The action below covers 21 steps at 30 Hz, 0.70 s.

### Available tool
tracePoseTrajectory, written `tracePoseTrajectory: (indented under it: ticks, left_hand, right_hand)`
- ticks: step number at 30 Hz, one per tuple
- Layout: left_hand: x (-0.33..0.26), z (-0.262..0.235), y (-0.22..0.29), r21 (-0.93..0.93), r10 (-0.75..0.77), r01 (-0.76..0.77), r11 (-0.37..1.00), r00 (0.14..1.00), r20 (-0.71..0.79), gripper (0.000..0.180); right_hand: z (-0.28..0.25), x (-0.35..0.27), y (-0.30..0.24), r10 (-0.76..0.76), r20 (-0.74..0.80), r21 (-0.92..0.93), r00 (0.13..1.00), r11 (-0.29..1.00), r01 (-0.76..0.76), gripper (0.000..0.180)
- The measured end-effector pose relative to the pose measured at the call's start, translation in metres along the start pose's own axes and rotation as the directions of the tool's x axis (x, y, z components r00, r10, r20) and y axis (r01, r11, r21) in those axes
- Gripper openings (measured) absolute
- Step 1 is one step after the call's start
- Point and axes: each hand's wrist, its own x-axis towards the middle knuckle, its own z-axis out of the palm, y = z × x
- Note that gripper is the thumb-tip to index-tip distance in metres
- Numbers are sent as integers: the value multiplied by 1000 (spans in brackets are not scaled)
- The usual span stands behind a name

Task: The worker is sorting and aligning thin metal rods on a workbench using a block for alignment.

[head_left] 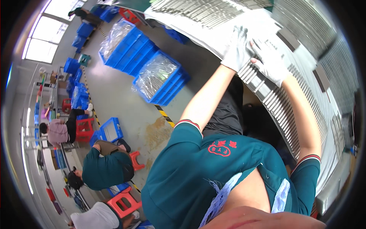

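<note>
Both my hands wear white gloves over a white-covered table [213,40]. My left hand [235,49] lies at the near edge of the cover, its fingers stretched out and nothing visible in them. Beside it, my right hand [270,65] is spread above a row of thin metal strips [280,103], with thumb and fingers apart. Two fingertips of that hand show bare out of the glove. The strips lie side by side along the table edge and run under my right forearm. Whether the right palm touches them is hidden.
More metal strips [202,11] lie at the table's far end, and tall stacks of them [305,23] stand along its far right. Dark blocks [288,39] sit among them. Blue crates [162,89] with plastic-wrapped contents stand on the floor left. Several people sit on red stools [84,129] further left.
</note>
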Motion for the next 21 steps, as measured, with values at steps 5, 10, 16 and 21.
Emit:
tracePoseTrajectory:
  ticks: [5,10,16,21]
  left_hand:
    - [4,-8,-12,-392,38,-45,919,999,-25,81]
    - [8,6,10,-651,-282,129,748,950,-137,74]
    - [10,7,25,-581,-281,210,787,959,-35,80]
    - [9,7,21,-507,-250,207,836,968,-17,85]
  right_hand:
    - [-2,3,0,-54,101,-44,993,997,59,61]
    - [-15,-48,12,-22,88,-49,996,998,26,60]
    - [-25,-97,18,-42,37,-79,998,996,44,59]
    - [-33,-122,19,-59,22,-75,998,995,60,60]
